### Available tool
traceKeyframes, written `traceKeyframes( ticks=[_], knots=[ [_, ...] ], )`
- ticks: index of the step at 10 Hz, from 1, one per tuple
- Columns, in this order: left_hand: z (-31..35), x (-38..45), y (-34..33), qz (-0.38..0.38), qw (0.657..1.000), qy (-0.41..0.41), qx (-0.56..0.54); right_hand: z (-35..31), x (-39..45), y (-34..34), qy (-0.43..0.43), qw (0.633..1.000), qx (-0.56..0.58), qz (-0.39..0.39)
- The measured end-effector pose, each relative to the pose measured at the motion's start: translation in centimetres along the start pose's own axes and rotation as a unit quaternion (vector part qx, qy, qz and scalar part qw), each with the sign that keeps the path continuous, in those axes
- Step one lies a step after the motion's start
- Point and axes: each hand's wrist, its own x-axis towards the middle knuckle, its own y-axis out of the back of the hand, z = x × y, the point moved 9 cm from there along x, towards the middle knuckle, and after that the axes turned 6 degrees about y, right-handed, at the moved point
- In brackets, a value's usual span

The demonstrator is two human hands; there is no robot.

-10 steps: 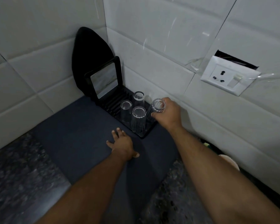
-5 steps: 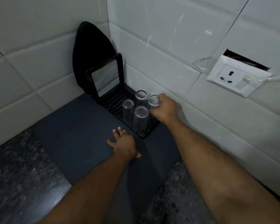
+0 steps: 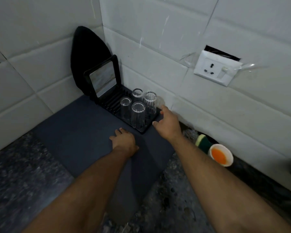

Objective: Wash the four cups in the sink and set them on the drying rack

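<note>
The right hand (image 3: 168, 122), fingers loosely spread and holding nothing, sits just right of the black drying rack (image 3: 145, 127) at frame centre, where four upturned clear glasses (image 3: 138, 114) stand upright up-left of it, while the left hand (image 3: 123, 140) lies flat on the dark mat (image 3: 77, 132).

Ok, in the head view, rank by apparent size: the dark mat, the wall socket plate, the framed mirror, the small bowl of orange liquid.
1. dark mat, by far the largest
2. wall socket plate
3. framed mirror, close to the socket plate; order unsure
4. bowl of orange liquid, smallest, though nearer the camera
</note>
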Motion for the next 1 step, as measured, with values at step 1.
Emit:
traceKeyframes(
  ticks=[1],
  knots=[
    [1.68, -4.05, 2.17, 0.065, 0.996, -0.053, -0.032, -0.58, -4.37, 3.05, -0.003, 1.0, -0.024, 0.005]
  ],
)
